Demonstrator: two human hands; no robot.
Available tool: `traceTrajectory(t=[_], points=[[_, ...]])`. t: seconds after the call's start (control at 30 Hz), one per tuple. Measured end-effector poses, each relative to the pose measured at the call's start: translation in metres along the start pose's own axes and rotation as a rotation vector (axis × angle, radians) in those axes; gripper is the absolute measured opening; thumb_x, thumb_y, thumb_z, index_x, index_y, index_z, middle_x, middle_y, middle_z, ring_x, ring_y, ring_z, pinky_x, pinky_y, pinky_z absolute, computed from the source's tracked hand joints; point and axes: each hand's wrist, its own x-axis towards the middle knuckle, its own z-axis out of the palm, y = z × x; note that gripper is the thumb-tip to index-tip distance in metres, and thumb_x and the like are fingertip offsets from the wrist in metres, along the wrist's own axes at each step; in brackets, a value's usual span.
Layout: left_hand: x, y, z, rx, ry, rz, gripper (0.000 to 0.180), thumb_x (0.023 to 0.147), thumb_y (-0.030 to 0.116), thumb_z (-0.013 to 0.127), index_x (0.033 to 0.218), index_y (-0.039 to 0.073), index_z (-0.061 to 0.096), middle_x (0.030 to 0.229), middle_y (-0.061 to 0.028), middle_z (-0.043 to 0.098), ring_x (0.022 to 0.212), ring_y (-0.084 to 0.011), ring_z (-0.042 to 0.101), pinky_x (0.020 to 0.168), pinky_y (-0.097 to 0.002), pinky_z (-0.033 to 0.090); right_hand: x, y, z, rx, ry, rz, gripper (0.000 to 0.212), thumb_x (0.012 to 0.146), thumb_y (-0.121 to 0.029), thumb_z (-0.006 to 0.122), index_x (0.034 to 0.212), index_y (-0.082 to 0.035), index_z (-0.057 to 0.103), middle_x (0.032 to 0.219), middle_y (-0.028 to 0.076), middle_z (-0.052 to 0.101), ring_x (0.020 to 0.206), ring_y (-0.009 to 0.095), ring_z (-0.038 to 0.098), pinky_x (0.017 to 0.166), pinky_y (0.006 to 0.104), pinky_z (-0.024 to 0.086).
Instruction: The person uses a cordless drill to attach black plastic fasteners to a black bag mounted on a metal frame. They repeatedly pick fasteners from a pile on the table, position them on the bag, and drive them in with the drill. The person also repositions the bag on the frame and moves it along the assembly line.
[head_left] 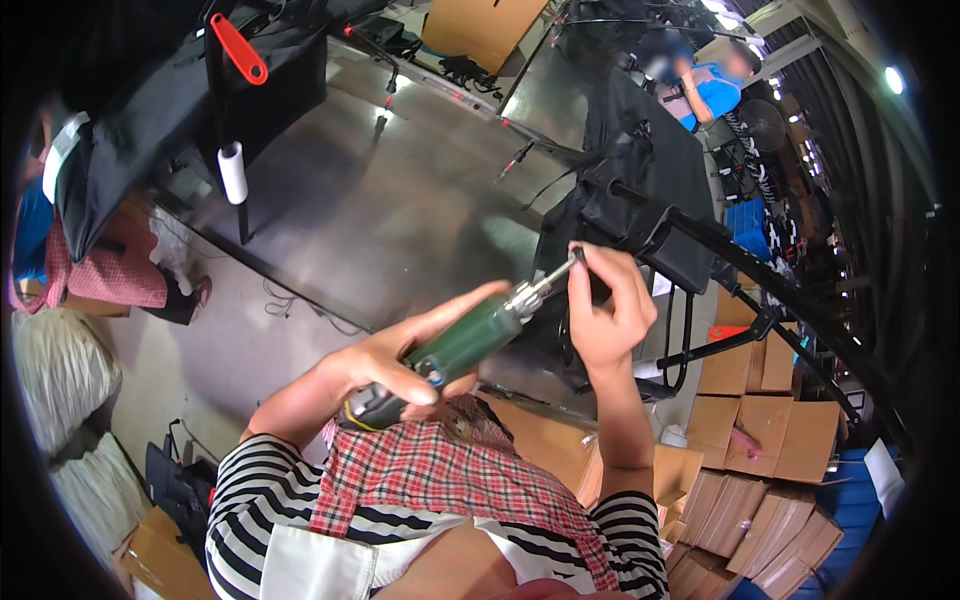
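A green electric screwdriver (468, 338) lies across my left hand (400, 365), whose fingers wrap round its body. Its metal bit (553, 279) points up and to the right. At the end of the bit, my right hand (610, 310) pinches a small dark piece (577, 254) between thumb and forefinger. The piece seems to touch the bit tip; its exact kind is too small to make out. Just right of my right hand stands a black tubular frame (690, 225) with black fabric (650, 150) on it.
A grey metal-topped table (330, 160) spreads ahead. At upper left, a black pole bears a white sleeve (232, 172) and a red handle (238, 50). Cardboard boxes (770, 435) stack at lower right. White sacks (62, 380) stand left. A person in blue (712, 95) is at far right.
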Motion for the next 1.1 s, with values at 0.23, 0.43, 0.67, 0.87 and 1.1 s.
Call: traceTrajectory(t=[0.23,0.43,0.67,0.87,1.1], points=[[0.009,-0.009,-0.039,-0.272,-0.38,-0.093,0.133,0.067,0.008,0.083,0.16,0.018,-0.011,0.086,-0.0191,0.053,0.051,-0.0178,0.053,0.042,-0.0268,0.04,0.013,-0.034,-0.03,-0.082,-0.077,-0.199,0.036,0.081,0.01,0.07,0.116,0.005,0.064,0.095,0.019,0.068,0.079,0.032,0.07,0.069,0.0392,0.059],[0.012,0.015,-0.047,-0.29,-0.511,0.027,0.135,0.064,0.008,0.087,0.158,0.013,-0.01,0.081,-0.0235,0.054,0.047,-0.0173,0.05,0.038,-0.0258,0.039,0.016,0.095,-0.083,-0.089,0.312,0.428,0.028,0.091,-0.005,0.068,0.119,-0.005,0.066,0.09,0.015,0.071,0.081,0.019,0.069,0.074,0.0321,0.057],[0.023,0.037,-0.061,-0.292,-0.422,0.065,0.132,0.063,0.007,0.085,0.158,0.017,-0.005,0.079,-0.0215,0.054,0.048,-0.0183,0.056,0.04,-0.0261,0.04,0.085,0.25,0.004,-0.65,-0.432,0.336,0.062,0.077,-0.001,0.071,0.135,-0.014,0.057,0.1,0.009,0.065,0.1,0.029,0.063,0.088,0.0406,0.05],[0.031,0.052,-0.061,-0.269,-0.217,-0.028,0.13,0.061,0.01,0.086,0.159,0.018,-0.001,0.081,-0.0216,0.055,0.045,-0.0172,0.053,0.04,-0.0266,0.039,0.081,0.287,0.007,-0.285,-0.388,0.236,0.027,0.077,0.005,0.061,0.1,-0.005,0.071,0.086,0.015,0.065,0.083,0.034,0.065,0.078,0.0426,0.05],[0.058,0.071,-0.06,-0.203,-0.073,0.008,0.135,0.057,0.007,0.085,0.161,0.024,0.002,0.084,-0.0172,0.052,0.049,-0.0196,0.05,0.044,-0.0287,0.041,-0.01,0.09,-0.119,-0.301,-0.547,0.475,0.015,0.079,-0.012,0.066,0.09,-0.002,0.069,0.073,0.01,0.06,0.065,0.026,0.06,0.062,0.0368,0.049]])
